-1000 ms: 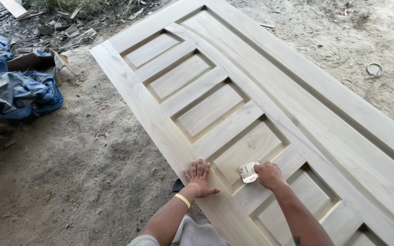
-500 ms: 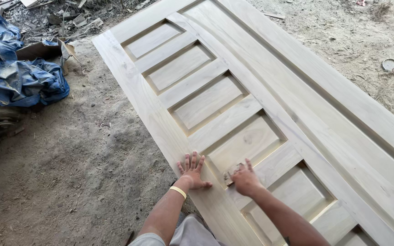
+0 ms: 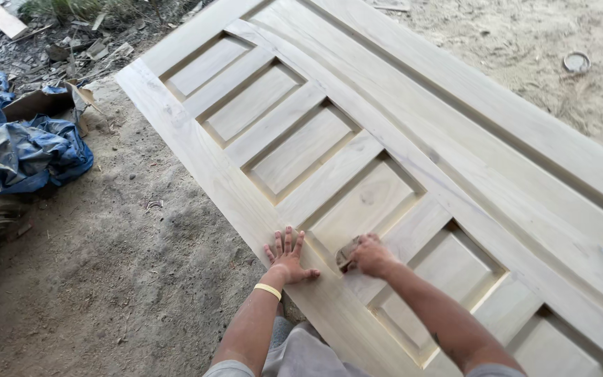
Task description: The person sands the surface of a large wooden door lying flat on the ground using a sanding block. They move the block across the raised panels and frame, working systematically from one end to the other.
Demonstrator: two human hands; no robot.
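Note:
A large unfinished pale wooden door (image 3: pixel 357 126) with several recessed panels lies flat on sandy ground. My left hand (image 3: pixel 287 255), with a yellow band on the wrist, presses flat with fingers spread on the door's near stile. My right hand (image 3: pixel 371 255) grips a small folded piece of sandpaper (image 3: pixel 347 253) and holds it against the lower corner edge of a recessed panel (image 3: pixel 364 206).
A crumpled blue tarp (image 3: pixel 15 150) and a cardboard box (image 3: pixel 43 103) lie on the dirt at left. Wood scraps and rubble (image 3: pixel 71 42) sit at the far left. A small round ring (image 3: pixel 576 63) lies on the sand at upper right.
My right hand with the sandpaper has slid left along the panel edge toward my left hand. The left hand has stayed planted; the view has shifted slightly.

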